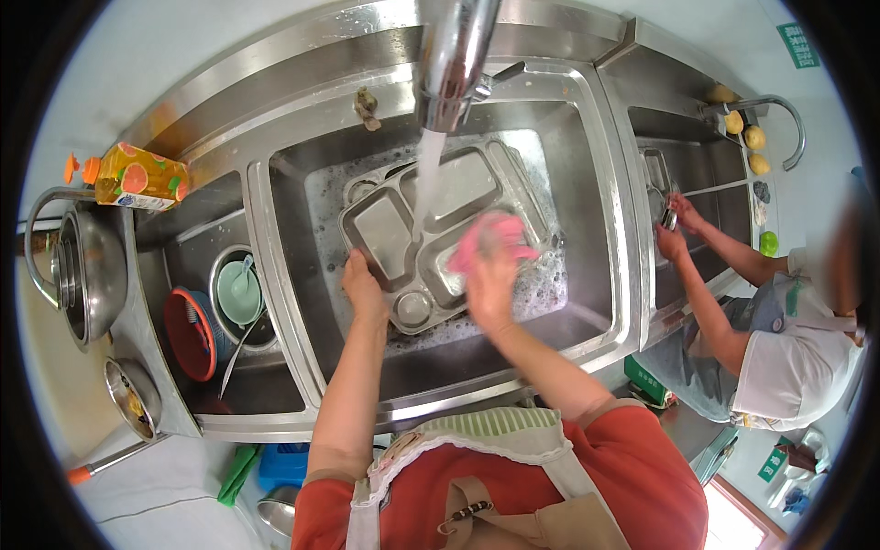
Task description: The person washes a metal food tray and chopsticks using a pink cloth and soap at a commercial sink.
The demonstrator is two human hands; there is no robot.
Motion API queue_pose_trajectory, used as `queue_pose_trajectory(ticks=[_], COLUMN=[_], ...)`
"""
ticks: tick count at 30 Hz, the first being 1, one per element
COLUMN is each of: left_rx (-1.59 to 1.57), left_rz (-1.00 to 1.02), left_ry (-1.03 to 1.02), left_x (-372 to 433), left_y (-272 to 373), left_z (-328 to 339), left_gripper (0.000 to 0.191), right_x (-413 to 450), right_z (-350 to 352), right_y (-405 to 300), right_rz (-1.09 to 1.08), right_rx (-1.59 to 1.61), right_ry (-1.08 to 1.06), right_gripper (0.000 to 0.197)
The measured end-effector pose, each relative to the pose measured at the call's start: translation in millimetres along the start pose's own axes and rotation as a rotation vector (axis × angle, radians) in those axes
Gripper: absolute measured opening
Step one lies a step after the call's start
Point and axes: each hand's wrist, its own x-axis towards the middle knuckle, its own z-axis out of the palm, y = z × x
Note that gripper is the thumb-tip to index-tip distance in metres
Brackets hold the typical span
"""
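A compartmented stainless steel tray [459,185] lies tilted over other metal trays in the soapy water of the sink [557,357]. My left hand [364,285] grips its near left edge. In my right hand [491,285] is a pink cloth [491,240], blurred, pressed against the tray's right part. Water runs from the faucet [450,82] onto the tray between my hands.
At the right, a co-worker's hands [677,220] hold a metal item in another sink. The left sink has a red plastic basket [189,337] and a green bowl [237,302]. A detergent bottle [141,177] and a faucet lever [509,72] are near the back.
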Motion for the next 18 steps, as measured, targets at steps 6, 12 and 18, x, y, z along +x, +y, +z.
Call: queue_pose_trajectory(ticks=[6,12,18], left_rx=[0.048,0.025,-0.020], left_rz=[-0.084,-0.054,-0.106], left_ry=[-0.014,-0.021,0.028], left_x=[14.2,14.3,10.6], left_y=[29.6,20.9,32.1], left_z=[-16.1,-18.5,-6.2], left_gripper=[0.037,0.036,0.035], right_x=[9.7,84.0,30.6], right_z=[-32.5,-2.8,17.5], right_y=[14.3,55.7,-61.7], right_rz=[-0.058,0.215,-0.175], right_rx=[-0.164,-0.123,0.099], right_ry=[-0.241,0.136,-0.036], right_gripper=[0.043,0.046,0.039])
